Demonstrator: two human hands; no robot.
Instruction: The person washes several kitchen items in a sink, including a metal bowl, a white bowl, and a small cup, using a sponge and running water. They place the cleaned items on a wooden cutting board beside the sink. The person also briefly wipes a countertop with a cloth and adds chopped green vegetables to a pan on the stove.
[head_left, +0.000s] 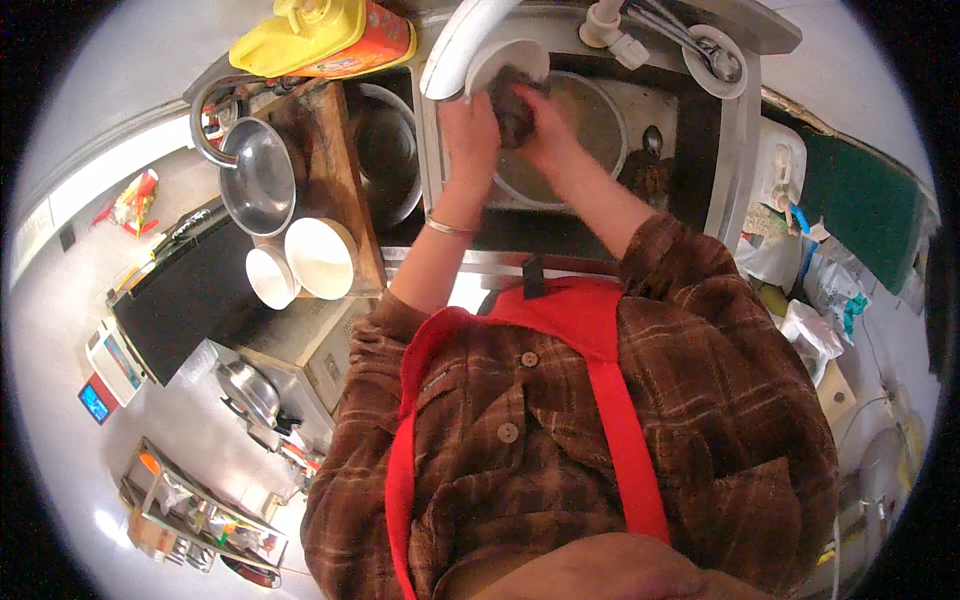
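My left hand (471, 135) grips the rim of a white bowl (510, 60), which is tilted on its side over the sink. In my right hand (551, 127) is a dark scouring pad (514, 112), blurred, at the bowl's mouth. Below both hands a large round metal basin (611, 112) with cloudy water stands in the sink (690, 127). A thick white pipe or tube (457, 45) reaches down close to my left hand. To the right of the basin lies a metal spoon or ladle (652, 141), beside a dark patch whose nature I cannot tell.
Left of the sink, a wooden board (360, 187) borders a metal bowl (257, 176) and two white bowls (321, 259). Another metal basin (386, 150) sits beside the board. A yellow jug (322, 37) stands at the back left, a white dish with spoons (715, 64) at the back right.
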